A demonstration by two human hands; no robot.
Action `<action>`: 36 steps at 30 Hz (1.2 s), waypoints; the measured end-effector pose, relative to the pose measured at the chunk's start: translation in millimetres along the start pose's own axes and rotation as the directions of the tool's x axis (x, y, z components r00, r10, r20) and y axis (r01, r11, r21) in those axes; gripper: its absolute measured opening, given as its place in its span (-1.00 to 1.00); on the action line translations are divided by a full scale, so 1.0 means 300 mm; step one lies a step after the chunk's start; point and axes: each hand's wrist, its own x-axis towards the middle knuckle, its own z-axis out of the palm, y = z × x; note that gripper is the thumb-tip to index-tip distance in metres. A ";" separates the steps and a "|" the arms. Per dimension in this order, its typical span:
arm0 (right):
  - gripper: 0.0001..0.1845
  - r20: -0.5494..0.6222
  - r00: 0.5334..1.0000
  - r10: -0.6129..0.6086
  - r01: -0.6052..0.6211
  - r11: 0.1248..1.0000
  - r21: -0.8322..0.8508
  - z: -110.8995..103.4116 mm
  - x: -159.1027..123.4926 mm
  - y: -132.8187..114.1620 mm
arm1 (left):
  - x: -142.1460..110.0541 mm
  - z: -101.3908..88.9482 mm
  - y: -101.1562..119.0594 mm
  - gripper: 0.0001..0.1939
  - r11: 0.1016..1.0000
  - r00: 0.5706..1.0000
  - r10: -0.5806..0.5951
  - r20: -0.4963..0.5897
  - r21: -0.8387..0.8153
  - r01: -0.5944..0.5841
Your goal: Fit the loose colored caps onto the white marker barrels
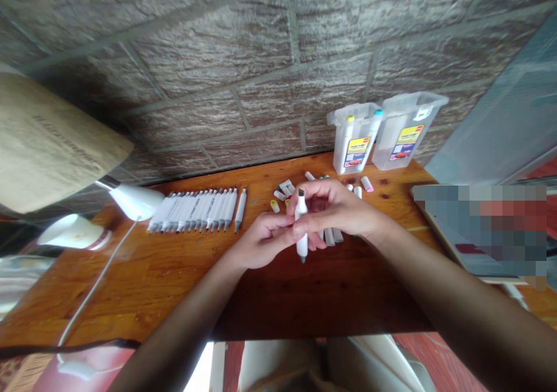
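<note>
A white double-ended marker is held upright above the table, with dark tips showing at both ends and no caps on them. My right hand pinches it from the right, thumb across the barrel. From the left, my left hand closes on the same marker, its fingers partly hidden behind my right thumb. Loose caps lie on the table behind my hands. Several more markers are partly covered by my right hand. On the left, a row of uncapped markers lies side by side.
Two clear plastic marker cases stand against the stone wall, the left one with markers inside. A lamp, its cord and a white cup sit at left. A blurred-out flat object lies at right.
</note>
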 end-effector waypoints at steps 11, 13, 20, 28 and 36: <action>-0.72 -0.244 0.970 0.001 0.045 0.983 0.180 0.002 0.030 0.031 | 0.005 0.002 -0.025 -0.46 0.997 0.955 0.046 -0.293 0.077 -0.024; -0.69 -0.326 0.943 0.066 0.022 0.966 0.257 -0.004 0.039 0.035 | 0.006 -0.004 -0.039 -0.59 0.976 0.873 0.149 -0.465 0.209 -0.055; -0.60 -0.351 0.902 0.251 -0.071 0.889 0.452 -0.006 0.049 0.024 | 0.001 -0.025 -0.061 -0.57 0.655 0.673 0.648 -0.357 0.712 -0.254; -0.60 -0.322 0.904 0.280 -0.087 0.861 0.501 -0.008 0.053 0.039 | 0.009 -0.018 -0.062 -0.69 0.468 0.660 0.730 -0.179 0.835 -0.291; -0.39 -0.013 0.875 0.484 -0.469 0.853 0.231 0.007 0.021 0.012 | 0.014 -0.023 -0.058 -0.78 0.819 0.489 0.545 -0.681 0.559 -0.134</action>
